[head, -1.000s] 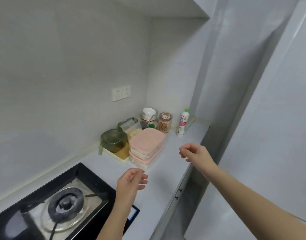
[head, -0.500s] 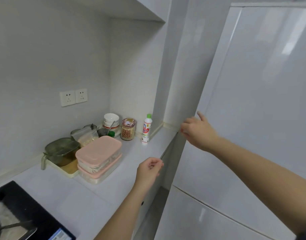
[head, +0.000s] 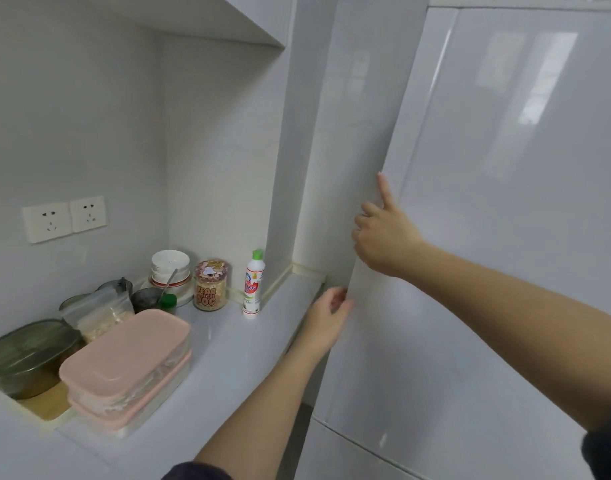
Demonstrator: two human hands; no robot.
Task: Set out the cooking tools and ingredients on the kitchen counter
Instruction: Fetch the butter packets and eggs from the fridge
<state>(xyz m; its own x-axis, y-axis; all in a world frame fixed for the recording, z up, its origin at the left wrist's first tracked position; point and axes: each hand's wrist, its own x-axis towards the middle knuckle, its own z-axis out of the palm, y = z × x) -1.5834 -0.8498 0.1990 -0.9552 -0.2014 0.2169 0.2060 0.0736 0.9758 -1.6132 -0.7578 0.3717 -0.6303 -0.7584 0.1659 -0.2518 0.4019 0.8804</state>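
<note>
Two stacked pink boxes [head: 124, 358] sit near the counter's [head: 227, 344] front, a green pot [head: 27, 355] just beside them on the left. Bare counter runs right of them to its edge. Past that edge is a narrow gap, then the fridge door [head: 504, 237]. The left hand [head: 326, 315] curls round the door's left edge low down. The right hand [head: 383, 237] grips it higher, forefinger straight up. Behind, a bottle [head: 253, 282], jar [head: 210, 285] and bowls [head: 170, 268] stand by the wall [head: 210, 150].

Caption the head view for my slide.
The left hand and right hand grip the fridge door edge beside a counter with stacked pink-lidded containers.
</note>
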